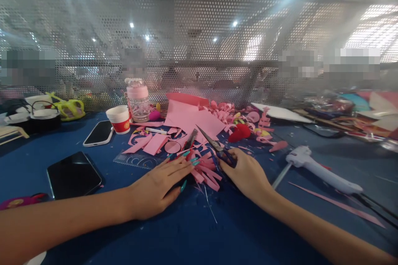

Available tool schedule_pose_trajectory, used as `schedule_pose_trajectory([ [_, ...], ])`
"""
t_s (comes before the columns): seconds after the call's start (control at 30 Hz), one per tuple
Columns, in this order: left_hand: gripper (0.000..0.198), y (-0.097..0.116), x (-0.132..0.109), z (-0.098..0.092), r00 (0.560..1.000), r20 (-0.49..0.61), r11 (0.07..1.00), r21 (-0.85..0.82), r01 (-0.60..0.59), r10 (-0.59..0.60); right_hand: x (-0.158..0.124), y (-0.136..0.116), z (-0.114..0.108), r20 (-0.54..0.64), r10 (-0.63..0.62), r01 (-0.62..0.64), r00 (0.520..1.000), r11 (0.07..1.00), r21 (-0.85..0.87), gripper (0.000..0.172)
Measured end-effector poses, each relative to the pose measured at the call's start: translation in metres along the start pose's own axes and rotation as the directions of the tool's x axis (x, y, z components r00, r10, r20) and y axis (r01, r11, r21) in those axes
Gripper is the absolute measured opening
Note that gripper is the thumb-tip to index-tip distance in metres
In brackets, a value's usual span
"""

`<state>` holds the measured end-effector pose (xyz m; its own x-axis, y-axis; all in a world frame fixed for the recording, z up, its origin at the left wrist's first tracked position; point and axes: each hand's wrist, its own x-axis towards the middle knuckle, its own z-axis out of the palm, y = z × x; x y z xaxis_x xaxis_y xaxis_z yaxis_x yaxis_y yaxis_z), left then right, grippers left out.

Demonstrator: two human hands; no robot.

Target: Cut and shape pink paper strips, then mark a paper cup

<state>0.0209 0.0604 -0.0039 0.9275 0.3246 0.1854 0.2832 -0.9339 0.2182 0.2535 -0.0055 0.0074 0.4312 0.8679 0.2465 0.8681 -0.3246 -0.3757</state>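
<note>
My right hand (247,174) is wrapped round the dark handles of a pair of scissors (216,145), whose blades point up and to the left, slightly apart. My left hand (163,184) lies palm down with its fingers stretched to the right, thumb apart, by a bunch of pink paper strips (207,172). Its fingertips have long teal nails and rest at the strips' left side. A dark-handled tool (190,140) lies just beyond these fingertips. Behind both hands are pink paper sheets (183,116) and many curled pink scraps (222,112).
A clear stencil ruler (137,160), two phones (74,175) (98,133), paper cups (119,119) and a pink-capped bottle (138,101) stand or lie left. A white glue gun (326,174) lies right, its cord running off the edge. Perforated metal mesh (192,20) rises behind.
</note>
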Motion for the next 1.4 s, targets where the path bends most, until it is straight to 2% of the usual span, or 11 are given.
schedule_pose_trajectory([
  [0.07,0.062,0.001,-0.001,0.002,0.994,-0.101,0.999,0.035,0.030,-0.027,0.000,-0.001,0.001,0.002,-0.005,0.005,1.000,1.000,-0.002,0.019],
  [0.13,0.067,0.001,-0.001,0.005,0.964,-0.234,0.989,0.055,0.140,-0.124,0.000,-0.001,0.001,0.010,0.004,-0.004,1.000,1.000,0.002,0.019],
  [0.2,0.071,-0.002,0.000,0.007,0.925,-0.284,0.961,0.038,0.273,-0.252,0.000,-0.001,0.002,0.016,0.009,-0.009,1.000,1.000,0.025,0.019],
  [0.3,0.075,-0.011,0.006,0.006,0.908,-0.207,0.926,0.023,0.376,-0.364,0.002,0.001,0.003,0.004,-0.004,0.003,1.000,0.997,0.073,0.018],
  [0.43,0.076,-0.021,0.012,-0.002,0.949,-0.091,0.945,0.102,0.311,-0.303,0.002,0.001,0.004,0.013,-0.004,0.003,1.000,0.998,0.064,0.021],
  [0.53,0.071,-0.025,0.014,-0.005,0.952,0.004,0.941,0.153,0.301,-0.306,0.001,0.001,0.003,0.023,-0.006,0.005,1.000,0.998,0.063,0.020],
  [0.8,0.080,-0.019,0.010,0.002,0.871,-0.015,0.849,0.214,0.483,-0.492,-0.004,0.001,0.004,-0.022,-0.028,0.029,0.999,0.996,0.086,0.024],
  [0.9,0.076,-0.019,0.009,0.002,0.899,-0.043,0.879,0.193,0.436,-0.437,-0.006,0.000,0.009,-0.046,-0.040,0.043,0.998,0.997,0.068,0.029],
  [1.07,0.065,-0.019,0.007,-0.001,0.993,-0.048,0.988,0.107,0.108,-0.103,-0.006,0.004,0.016,-0.094,-0.053,0.057,0.994,0.997,0.044,0.031],
  [1.27,0.061,-0.014,0.009,-0.012,0.986,0.041,0.982,0.084,-0.167,0.164,-0.005,0.004,0.011,-0.090,0.001,0.019,0.996,0.977,0.213,0.026],
  [1.4,0.068,-0.012,0.009,-0.013,0.984,0.072,0.984,0.058,-0.166,0.162,-0.008,0.001,0.006,-0.093,-0.054,0.081,0.994,0.945,0.318,0.044],
])
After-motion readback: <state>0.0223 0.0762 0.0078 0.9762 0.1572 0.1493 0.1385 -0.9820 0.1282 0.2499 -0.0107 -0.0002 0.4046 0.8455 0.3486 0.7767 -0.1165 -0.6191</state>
